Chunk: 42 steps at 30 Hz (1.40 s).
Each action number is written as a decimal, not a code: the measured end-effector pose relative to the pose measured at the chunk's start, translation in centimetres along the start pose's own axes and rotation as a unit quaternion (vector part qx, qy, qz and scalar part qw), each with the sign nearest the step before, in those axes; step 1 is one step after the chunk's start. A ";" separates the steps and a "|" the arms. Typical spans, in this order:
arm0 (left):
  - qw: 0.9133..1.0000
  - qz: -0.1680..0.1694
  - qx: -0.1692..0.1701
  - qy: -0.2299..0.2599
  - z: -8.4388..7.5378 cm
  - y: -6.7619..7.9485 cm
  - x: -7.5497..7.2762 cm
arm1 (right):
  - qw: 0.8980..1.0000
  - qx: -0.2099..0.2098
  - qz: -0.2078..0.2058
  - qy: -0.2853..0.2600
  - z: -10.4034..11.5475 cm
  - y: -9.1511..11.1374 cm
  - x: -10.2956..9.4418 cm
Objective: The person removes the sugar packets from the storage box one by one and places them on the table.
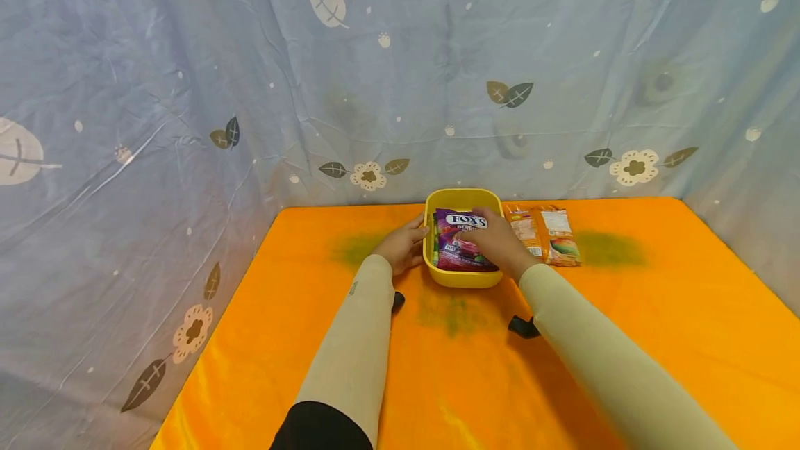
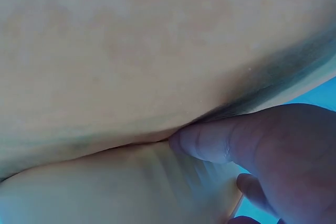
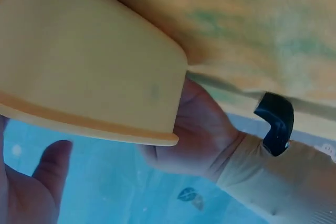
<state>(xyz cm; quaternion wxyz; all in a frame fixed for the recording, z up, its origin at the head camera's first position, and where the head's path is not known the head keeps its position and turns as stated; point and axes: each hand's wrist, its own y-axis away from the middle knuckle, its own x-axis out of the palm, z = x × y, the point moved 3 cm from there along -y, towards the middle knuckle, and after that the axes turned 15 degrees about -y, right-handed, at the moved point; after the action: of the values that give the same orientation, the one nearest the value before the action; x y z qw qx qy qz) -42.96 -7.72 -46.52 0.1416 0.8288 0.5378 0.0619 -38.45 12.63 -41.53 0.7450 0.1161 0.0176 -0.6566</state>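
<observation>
A yellow plastic basket (image 1: 465, 280) stands near the back of the orange-covered table. Inside lies a purple Fox's Berries candy packet (image 1: 448, 255), with a strip of green wrapping showing at its left edge. My left hand (image 1: 402, 247) rests against the basket's left side, fingertips at the wall just below the rim. Over the packet is my right hand (image 1: 500, 238), touching its upper right part with thumb and fingers spread apart. The right wrist view shows that thumb (image 3: 55, 163) straight, close to the basket's rim.
An orange snack packet (image 1: 551, 238) lies on the table just right of the basket, partly behind my right hand. A blue leaf-patterned curtain (image 1: 431, 144) rises behind the table and along both sides. Black straps (image 1: 523, 327) hang below the wrists.
</observation>
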 end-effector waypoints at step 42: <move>1.000 0.002 -0.006 0.009 0.1 -0.1 0.1 | 0.997 -0.016 0.015 -0.074 -1.2 -0.1 -0.5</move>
<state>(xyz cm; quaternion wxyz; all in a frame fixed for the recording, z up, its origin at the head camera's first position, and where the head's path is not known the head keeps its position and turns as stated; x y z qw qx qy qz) -43.05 -7.62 -46.62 0.1415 0.8285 0.5369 0.0724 -38.42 13.39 -42.59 0.7559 0.0555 -0.0291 -0.6517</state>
